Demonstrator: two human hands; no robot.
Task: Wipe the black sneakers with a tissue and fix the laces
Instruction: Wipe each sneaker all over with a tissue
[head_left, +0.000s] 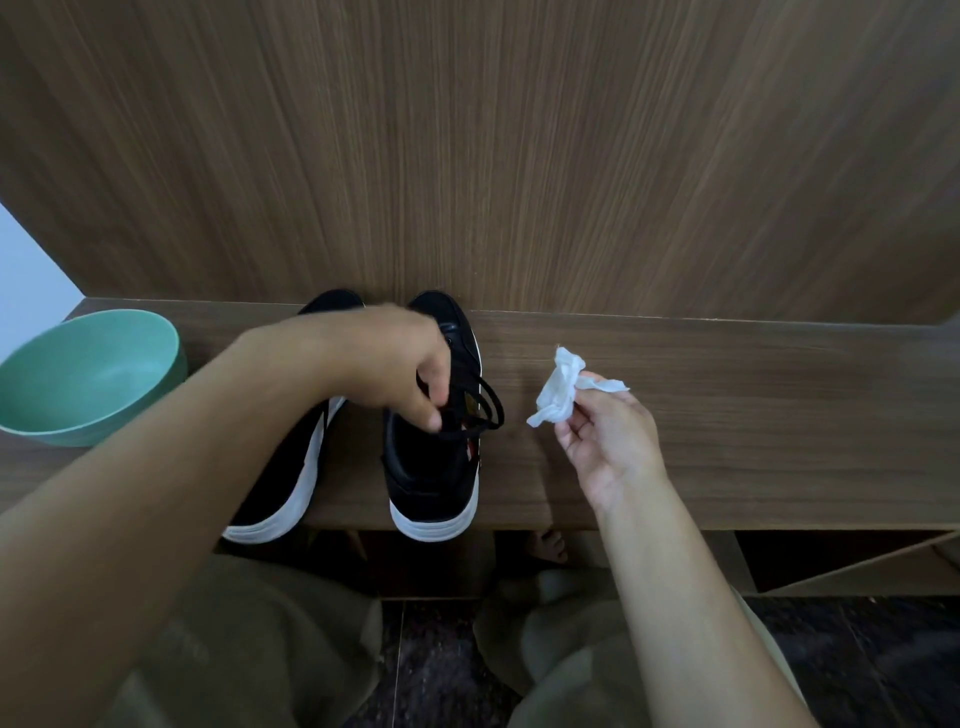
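Note:
Two black sneakers with white soles stand side by side on a wooden ledge (727, 415), toes toward the wall. My left hand (395, 364) reaches over the left sneaker (291, 483) and pinches the black laces (488, 410) of the right sneaker (431, 478), lifting a loop up. My left forearm hides much of the left sneaker. My right hand (608, 447) hovers to the right of the right sneaker, palm up, and pinches a crumpled white tissue (561, 389) between thumb and fingertips.
A green bowl (88, 374) sits at the ledge's left end, close to the left sneaker. A wood-grain wall panel (519, 156) rises right behind the shoes. Below the ledge are my knees, a bare foot (545, 545) and dark floor.

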